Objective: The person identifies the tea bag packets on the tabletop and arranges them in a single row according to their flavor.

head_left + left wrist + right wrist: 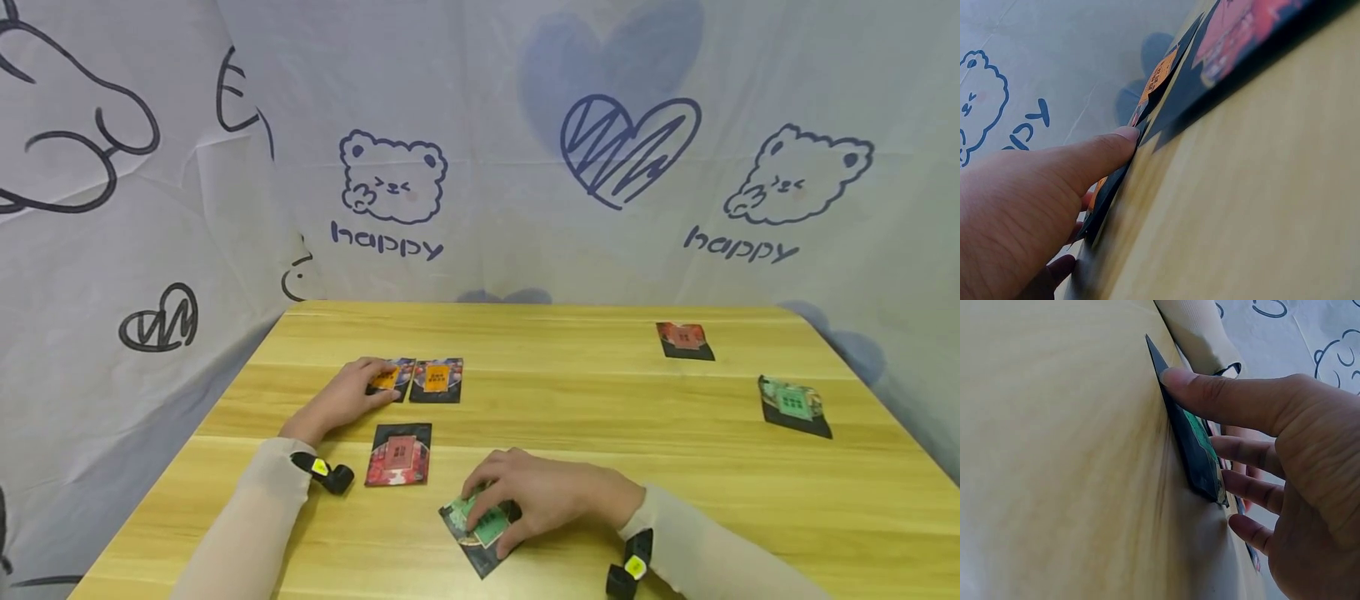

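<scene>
My left hand (377, 388) lies flat at the table's left, its straight fingers pressing on an orange-labelled dark card (392, 379). The left wrist view shows a fingertip (1124, 135) on that card's (1105, 195) edge. A second orange card (437, 380) lies right beside it, and a red card (399, 454) sits nearer me. Near the front edge my right hand (487, 523) is curled over a green card (480, 527) and pinches it. In the right wrist view the thumb (1175, 378) is at the green card's (1197, 440) edge and the fingers rest on its top.
A second red card (684, 340) lies at the far right of the wooden table (600, 400), with a second green card (793, 406) near the right edge. A printed white cloth (480, 167) hangs round the back and left side. Wrist cameras sit on both sleeves.
</scene>
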Demonstrator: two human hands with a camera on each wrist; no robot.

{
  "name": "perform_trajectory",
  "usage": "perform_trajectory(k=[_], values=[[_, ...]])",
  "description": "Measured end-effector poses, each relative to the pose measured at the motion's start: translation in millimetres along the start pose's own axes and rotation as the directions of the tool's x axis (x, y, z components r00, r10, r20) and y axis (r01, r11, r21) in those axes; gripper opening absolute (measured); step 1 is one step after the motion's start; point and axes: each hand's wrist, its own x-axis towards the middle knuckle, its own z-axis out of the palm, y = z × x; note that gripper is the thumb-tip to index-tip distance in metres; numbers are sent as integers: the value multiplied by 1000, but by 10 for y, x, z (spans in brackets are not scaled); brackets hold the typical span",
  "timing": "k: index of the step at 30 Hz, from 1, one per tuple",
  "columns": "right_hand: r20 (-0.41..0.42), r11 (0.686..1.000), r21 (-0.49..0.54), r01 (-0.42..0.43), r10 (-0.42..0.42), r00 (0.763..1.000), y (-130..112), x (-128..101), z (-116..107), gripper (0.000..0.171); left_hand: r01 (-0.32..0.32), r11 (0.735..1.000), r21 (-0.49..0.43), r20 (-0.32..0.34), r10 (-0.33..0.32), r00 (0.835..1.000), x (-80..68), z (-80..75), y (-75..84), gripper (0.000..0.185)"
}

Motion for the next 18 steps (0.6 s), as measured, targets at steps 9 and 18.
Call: perform_trajectory(k=[9,18], values=[[-19,998,-5,-61,60,998,49,-27,5,43,0,1000,-3,2,0,1000,-2,-8,36,61],[-47,986,-16,-168,168,985,61,-20,-11,45,-5,1000,3,-3,5,1000,28,8,12,62]])
